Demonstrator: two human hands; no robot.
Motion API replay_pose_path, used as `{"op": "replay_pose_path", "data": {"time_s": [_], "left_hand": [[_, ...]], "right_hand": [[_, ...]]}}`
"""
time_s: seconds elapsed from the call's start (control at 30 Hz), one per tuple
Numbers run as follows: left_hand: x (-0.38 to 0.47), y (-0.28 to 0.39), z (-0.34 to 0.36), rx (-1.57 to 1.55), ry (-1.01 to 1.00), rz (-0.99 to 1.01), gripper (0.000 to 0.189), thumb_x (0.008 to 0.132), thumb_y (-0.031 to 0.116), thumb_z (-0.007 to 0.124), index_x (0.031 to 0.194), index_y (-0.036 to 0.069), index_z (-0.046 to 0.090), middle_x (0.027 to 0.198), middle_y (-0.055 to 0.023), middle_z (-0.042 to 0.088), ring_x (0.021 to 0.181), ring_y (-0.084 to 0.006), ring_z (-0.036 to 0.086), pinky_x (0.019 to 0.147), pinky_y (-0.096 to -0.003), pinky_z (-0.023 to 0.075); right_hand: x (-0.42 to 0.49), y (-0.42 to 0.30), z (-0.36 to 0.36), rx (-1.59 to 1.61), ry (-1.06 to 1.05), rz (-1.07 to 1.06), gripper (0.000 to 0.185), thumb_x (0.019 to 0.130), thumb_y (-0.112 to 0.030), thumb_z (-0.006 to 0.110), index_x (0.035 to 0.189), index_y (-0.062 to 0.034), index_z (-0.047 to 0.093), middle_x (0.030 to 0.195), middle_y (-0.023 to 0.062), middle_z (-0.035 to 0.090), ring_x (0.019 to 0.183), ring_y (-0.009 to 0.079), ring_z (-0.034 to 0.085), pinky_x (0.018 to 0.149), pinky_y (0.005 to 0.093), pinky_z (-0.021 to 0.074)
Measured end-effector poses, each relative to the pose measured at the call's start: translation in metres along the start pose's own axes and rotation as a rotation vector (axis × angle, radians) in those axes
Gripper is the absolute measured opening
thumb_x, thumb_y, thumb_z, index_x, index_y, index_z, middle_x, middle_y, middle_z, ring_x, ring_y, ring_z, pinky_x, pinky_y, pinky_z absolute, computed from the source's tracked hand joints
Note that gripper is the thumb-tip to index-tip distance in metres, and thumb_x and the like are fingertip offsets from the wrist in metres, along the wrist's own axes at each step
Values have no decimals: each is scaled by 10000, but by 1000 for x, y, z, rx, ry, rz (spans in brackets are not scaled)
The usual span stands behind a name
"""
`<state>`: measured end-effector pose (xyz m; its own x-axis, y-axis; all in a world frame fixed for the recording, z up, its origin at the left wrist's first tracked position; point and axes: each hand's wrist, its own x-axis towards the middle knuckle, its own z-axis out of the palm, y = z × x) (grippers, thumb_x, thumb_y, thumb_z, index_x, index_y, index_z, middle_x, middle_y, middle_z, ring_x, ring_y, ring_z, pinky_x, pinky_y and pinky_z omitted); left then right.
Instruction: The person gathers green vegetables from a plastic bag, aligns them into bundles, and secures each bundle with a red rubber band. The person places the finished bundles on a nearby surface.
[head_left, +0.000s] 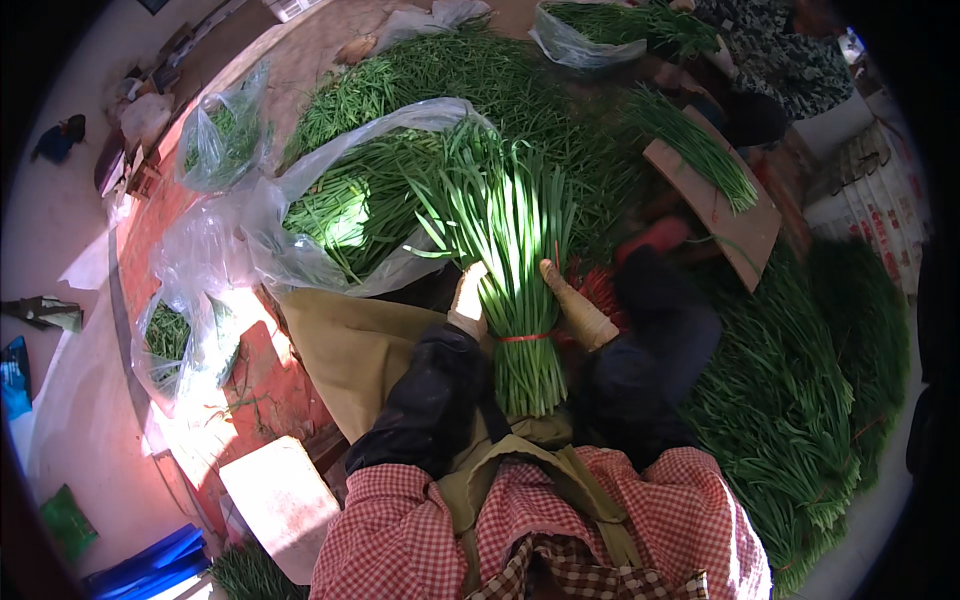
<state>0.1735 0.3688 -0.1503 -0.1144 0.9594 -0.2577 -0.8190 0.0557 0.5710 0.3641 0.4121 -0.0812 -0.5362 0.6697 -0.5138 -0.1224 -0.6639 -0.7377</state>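
A large bundle of garlic chives (517, 277) lies before me, its leaf tips pointing away and its cut ends towards my lap. A red tie (525, 338) circles it near the cut ends. My left hand (469, 296) grips the left side of the bundle, its fingers partly hidden by leaves. On the opposite side, my right hand (571, 304) presses along the stems, thumb side up. Both hands wear pale gloves. A thin red strand (556, 251) shows just above the right hand's fingertips. Several loose red ties (594, 289) lie in a heap beyond that hand.
Loose chives (442, 75) spread across the floor ahead. Left of the bundle sits an open plastic bag (262, 225) of greens. Chive bundles (780, 390) are piled at right. A board (720, 202) carries chives near another person (787, 60). A pale-topped stool (281, 502) stands at lower left.
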Motion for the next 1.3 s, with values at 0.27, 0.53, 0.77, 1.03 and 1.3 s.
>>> {"op": "replay_pose_path", "data": {"time_s": [0.27, 0.53, 0.77, 1.03, 1.3], "left_hand": [[-2, -5, -6, -55, 162, 21, 442, 1022, 383, 565, 1321, 61, 606, 1239, -105, 682, 1080, -244, 675, 953, -395, 553], [-37, 16, 5, -198, -34, -86, 537, 999, 579, 542, 1195, 91, 648, 1036, -59, 691, 925, -215, 662, 841, -375, 553], [-51, 27, 2, -60, -141, 55, 500, 1017, 438, 575, 1363, 78, 555, 1228, -75, 657, 1095, -217, 639, 956, -373, 525], [-41, 22, -6, -101, 111, 62, 335, 985, 370, 649, 1178, 96, 659, 991, 29, 660, 870, -99, 607, 813, -254, 494], [-39, 22, -6, -53, 40, 62, 393, 1026, 396, 541, 1228, 78, 655, 1129, -40, 699, 1007, -147, 660, 900, -315, 527]], "right_hand": [[-57, -65, 43, -790, 377, -711, 182, 971, -195, 682, 1076, -46, 686, 725, 47, 653, 642, 142, 637, 604, 290, 512], [-44, 13, 103, -1310, 338, -1161, 413, 899, -247, 716, 1283, -113, 646, 846, 91, 706, 727, 293, 701, 621, 398, 550], [-51, 27, 109, -1480, 311, -1093, 340, 872, -163, 752, 1205, -124, 697, 876, 49, 712, 707, 246, 680, 622, 361, 540], [-64, 11, 112, -1004, 240, -819, 289, 976, -82, 614, 1262, -75, 654, 1043, 117, 751, 687, 209, 704, 661, 311, 562], [-70, -1, 110, -673, 290, -432, 260, 1010, -51, 575, 1252, -82, 665, 697, -18, 580, 588, 33, 533, 571, 221, 452]]}}
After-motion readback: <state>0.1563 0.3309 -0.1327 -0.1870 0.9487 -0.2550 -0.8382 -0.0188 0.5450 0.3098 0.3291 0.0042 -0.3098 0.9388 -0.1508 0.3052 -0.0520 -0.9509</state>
